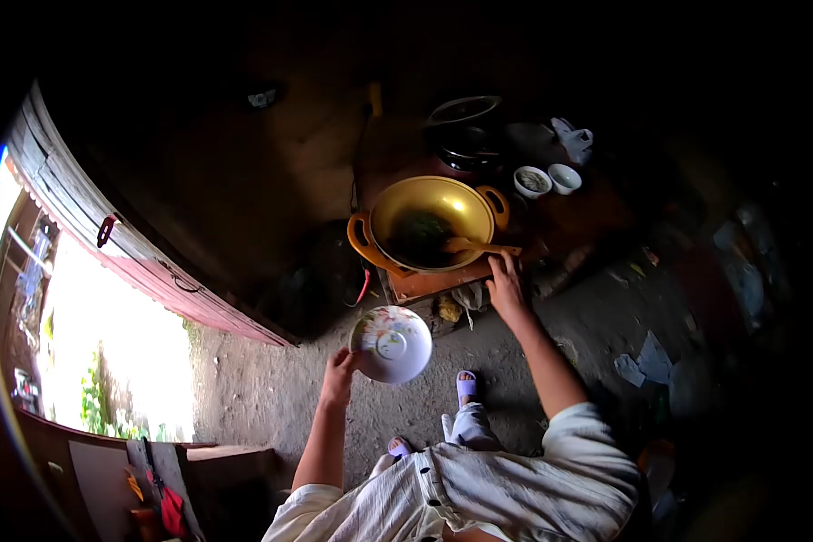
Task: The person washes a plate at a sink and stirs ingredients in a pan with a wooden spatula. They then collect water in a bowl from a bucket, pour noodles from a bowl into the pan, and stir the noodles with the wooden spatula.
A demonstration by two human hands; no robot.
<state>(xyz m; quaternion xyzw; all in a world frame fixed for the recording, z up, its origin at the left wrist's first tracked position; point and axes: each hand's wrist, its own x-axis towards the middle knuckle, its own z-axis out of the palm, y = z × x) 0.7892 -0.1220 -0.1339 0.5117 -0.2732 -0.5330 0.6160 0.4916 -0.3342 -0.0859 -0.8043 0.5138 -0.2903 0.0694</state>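
A white plate with a floral pattern (pixel 392 345) is gripped at its left edge by my left hand (pixel 341 372), above the floor. My right hand (pixel 504 282) is at the handle end of a wooden spatula (pixel 492 247), its fingers closed about or against the tip. The spatula's head rests inside a yellow wok (pixel 443 194) with two orange handles. Dark green food (pixel 425 228) lies at the bottom of the wok.
The wok stands on a low brown table (pixel 425 287). Behind it are a dark pot (pixel 465 161), two white bowls (pixel 532 182) and a plastic bag (pixel 573 140). A bright doorway (pixel 117 352) opens at the left. Litter (pixel 646 361) lies on the floor at right.
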